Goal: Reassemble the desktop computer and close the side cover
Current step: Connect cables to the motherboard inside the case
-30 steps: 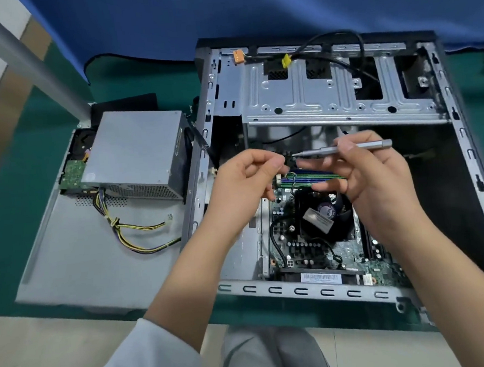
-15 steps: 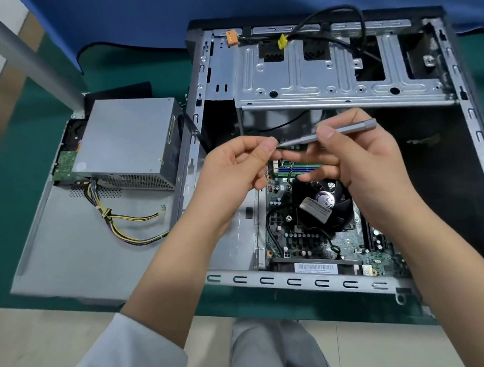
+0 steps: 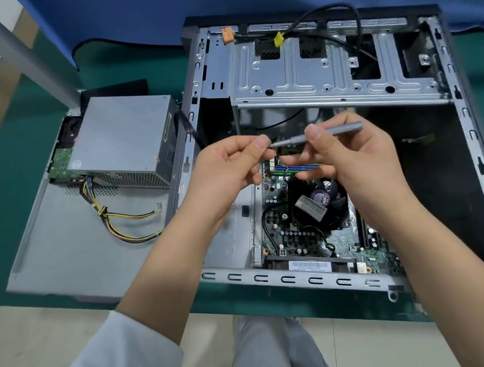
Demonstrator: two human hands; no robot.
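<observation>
A: Head view, the only one. What does the next move hang on?

B: The screwdriver [image 3: 317, 134]. The right hand [image 3: 356, 158] pinches its grey shaft between thumb and fingers, long axis running left-right and nearly level, tip pointing at the left hand [image 3: 228, 167].

A: And the left?

B: Its thumb and forefinger are pressed together right at the tip, pinching something too small to make out; likely a screw or bit, though I can't tell.

A: Where's the computer case [image 3: 342, 282] from there?

B: Directly below and beyond both hands, lying open-side up on the desk [image 3: 11, 176]. They hover above the motherboard [image 3: 301, 236], near the memory sticks, with the fan [image 3: 319, 203] just toward the person.

A: The rest?

B: The power supply [image 3: 123, 140] sits outside, on the side cover [image 3: 68, 252], well off to the left, nearer the left hand.
</observation>
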